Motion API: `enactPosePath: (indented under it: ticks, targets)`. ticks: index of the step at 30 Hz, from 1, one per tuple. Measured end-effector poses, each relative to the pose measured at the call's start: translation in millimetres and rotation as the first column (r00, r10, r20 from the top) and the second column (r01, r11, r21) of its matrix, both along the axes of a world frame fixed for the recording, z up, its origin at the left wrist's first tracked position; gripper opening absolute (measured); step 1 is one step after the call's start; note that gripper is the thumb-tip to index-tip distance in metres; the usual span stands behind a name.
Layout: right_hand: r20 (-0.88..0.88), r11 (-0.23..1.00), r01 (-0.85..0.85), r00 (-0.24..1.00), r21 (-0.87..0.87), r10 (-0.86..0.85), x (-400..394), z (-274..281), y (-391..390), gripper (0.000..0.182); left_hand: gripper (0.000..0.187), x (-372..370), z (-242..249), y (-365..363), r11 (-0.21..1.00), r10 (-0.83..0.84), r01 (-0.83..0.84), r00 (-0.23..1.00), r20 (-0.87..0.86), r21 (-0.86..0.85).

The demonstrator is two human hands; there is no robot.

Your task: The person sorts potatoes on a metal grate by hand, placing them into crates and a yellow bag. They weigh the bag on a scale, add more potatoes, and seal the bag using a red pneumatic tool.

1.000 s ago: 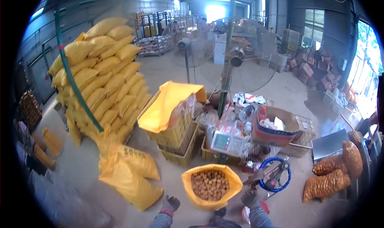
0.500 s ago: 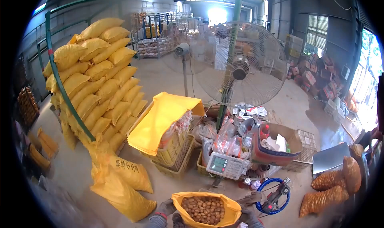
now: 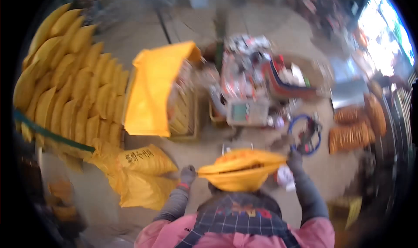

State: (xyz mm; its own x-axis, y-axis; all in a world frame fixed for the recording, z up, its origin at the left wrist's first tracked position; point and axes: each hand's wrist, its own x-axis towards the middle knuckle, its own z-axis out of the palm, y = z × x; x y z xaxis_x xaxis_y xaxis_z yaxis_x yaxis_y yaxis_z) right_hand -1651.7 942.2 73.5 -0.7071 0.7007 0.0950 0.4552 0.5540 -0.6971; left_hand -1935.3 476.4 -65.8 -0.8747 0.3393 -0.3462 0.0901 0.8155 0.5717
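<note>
Many yellow sacks [image 3: 65, 74] in a leaning stack, far left of the held bag [image 3: 241, 180]. Laid flat in layers, probably so the pile locks together. Green pole [image 3: 52, 134] crosses the stack's lower part; may be there as a guard.

Next, nearer but still left of the bag: two filled sacks on the floor, a printed one [image 3: 146, 162] and a plain one [image 3: 148, 191], touching. Lying down, likely because they'd tip if stood up.

Beyond the bag, to its left: crate [image 3: 185, 124] with a yellow sheet [image 3: 152, 91] draped over, maybe parked there within reach.

Left hand [image 3: 188, 174]: gloved, fist closed, pinching the bag's left corner.

Bag is right in front of the checked apron [image 3: 239, 213], between both hands. Corners pulled apart, so the mouth flattens to a dark slit; contents can't be seen. Can't tell if its base is on the floor. Tension both sides presumably keeps the rim straight.

Just beyond the bag: scale [image 3: 248, 113], display towards the worker, presumably for easy reading.

Right hand [image 3: 294, 158]: gloved, looks clenched on the bag's right corner; blur hides the fingers.

Right of the bag, slightly beyond: blue ring [image 3: 320, 139]. Far right of it: net bags [image 3: 352, 139], grouped together, probably to leave standing room.
</note>
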Motion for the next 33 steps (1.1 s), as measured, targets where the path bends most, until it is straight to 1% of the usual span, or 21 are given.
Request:
enactPosePath:
  ticks: [1, 2, 3, 4, 5, 6, 8, 9, 10, 12, 13, 14, 19, 21, 22, 24, 26, 28, 30, 32, 33]
  targets:
    - [0.278, 0.996, 0.039, 0.959, 0.085, -0.061, -5, -5, 6, 0.015, 0.015, 1, 4, -6, 0.985, -0.1, 0.066, 0.972, -0.213, -0.161]
    - [0.349, 0.986, -0.011, 0.936, 0.167, -0.049, -1, -24, 7, 0.019, 0.009, 2, 25, -10, 0.977, -0.134, 0.094, 0.969, -0.209, -0.19]
    - [0.56, 0.997, 0.028, 0.826, 0.075, -0.065, -11, -20, 4, 0.026, 0.011, 2, 75, 0, 0.999, -0.042, 0.043, 0.998, 0.05, -0.017]
    - [0.387, 0.991, 0.023, 0.922, -0.129, 0.029, -13, -10, 7, 0.028, 0.015, -1, 57, -14, 0.983, -0.073, 0.052, 0.991, 0.116, 0.174]
    - [0.444, 0.79, 0.208, 0.891, -0.577, 0.09, -21, 23, 9, 0.028, 0.019, 2, 44, -29, 0.935, -0.093, 0.026, 0.98, 0.174, 0.353]
    - [0.453, 0.779, 0.221, 0.887, -0.586, 0.089, -7, 17, 21, 0.028, 0.025, 5, 72, -25, 0.927, -0.104, -0.044, 0.925, 0.365, 0.373]
    - [-0.078, 0.216, -0.1, 0.991, -0.971, 0.109, 22, 7, 52, 0.028, 0.047, -8, 50, -52, 0.956, -0.256, 0.176, 0.89, 0.378, 0.233]
    - [-0.014, 0.178, -0.011, 1.0, -0.984, -0.017, 37, 18, 63, 0.026, 0.055, -1, 72, -38, 0.982, -0.14, 0.076, 0.909, 0.392, 0.176]
    - [-0.004, 0.167, 0.002, 0.999, -0.986, -0.036, 62, 5, 81, 0.026, 0.063, 9, 108, -21, 0.993, -0.016, -0.031, 0.917, 0.399, 0.11]
    - [0.25, 0.219, 0.33, 0.912, -0.918, -0.324, 113, -53, 118, 0.029, 0.079, 24, 137, 13, 1.0, -0.02, 0.02, 1.0, 0.009, 0.004]
    - [0.288, 0.38, 0.426, 0.884, -0.821, -0.369, 136, -92, 138, 0.03, 0.093, 27, 143, 33, 0.977, -0.195, 0.174, 0.961, -0.196, -0.12]
    - [0.316, 0.519, 0.508, 0.853, -0.688, -0.415, 154, -131, 157, 0.032, 0.096, 40, 159, 74, 0.957, -0.283, 0.255, 0.928, -0.242, -0.141]
    - [0.108, 0.707, 0.657, 0.748, -0.261, -0.655, 97, -177, 246, 0.051, 0.102, 143, 200, 320, 0.726, -0.681, 0.68, 0.694, -0.235, -0.097]
    - [0.237, 0.643, 0.766, 0.626, -0.007, -0.743, 61, -190, 271, 0.059, 0.071, 176, 192, 389, 0.671, -0.738, 0.724, 0.631, -0.239, -0.162]
    - [0.251, 0.645, 0.764, 0.628, -0.017, -0.737, 51, -200, 283, 0.059, 0.071, 179, 175, 398, 0.67, -0.74, 0.722, 0.634, -0.225, -0.173]
    - [0.192, 0.449, 0.856, 0.5, -0.256, -0.845, 32, -221, 296, 0.063, 0.054, 184, 136, 401, 0.813, -0.583, 0.557, 0.781, 0.224, 0.172]
    - [0.132, 0.407, 0.867, 0.457, -0.289, -0.88, 23, -226, 300, 0.056, 0.037, 191, 144, 409, 0.909, -0.399, 0.359, 0.897, 0.192, 0.213]
    - [0.484, 0.273, 0.92, 0.381, -0.28, -0.788, 25, -230, 319, 0.05, 0.038, 187, 150, 401, 0.976, -0.175, 0.074, 0.821, 0.544, 0.203]
    - [0.531, 0.375, 0.897, 0.44, -0.231, -0.724, 28, -226, 328, 0.049, 0.036, 183, 163, 399, 0.997, -0.06, 0.014, 0.737, 0.673, 0.073]
    - [0.563, 0.469, 0.866, 0.477, -0.173, -0.675, 49, -225, 335, 0.048, 0.048, 188, 161, 391, 0.973, -0.136, -0.037, 0.707, 0.694, 0.229]
    - [0.434, 0.547, 0.795, 0.603, -0.263, -0.669, 65, -232, 339, 0.043, 0.048, 193, 168, 396, 0.971, -0.136, -0.041, 0.713, 0.688, 0.234]
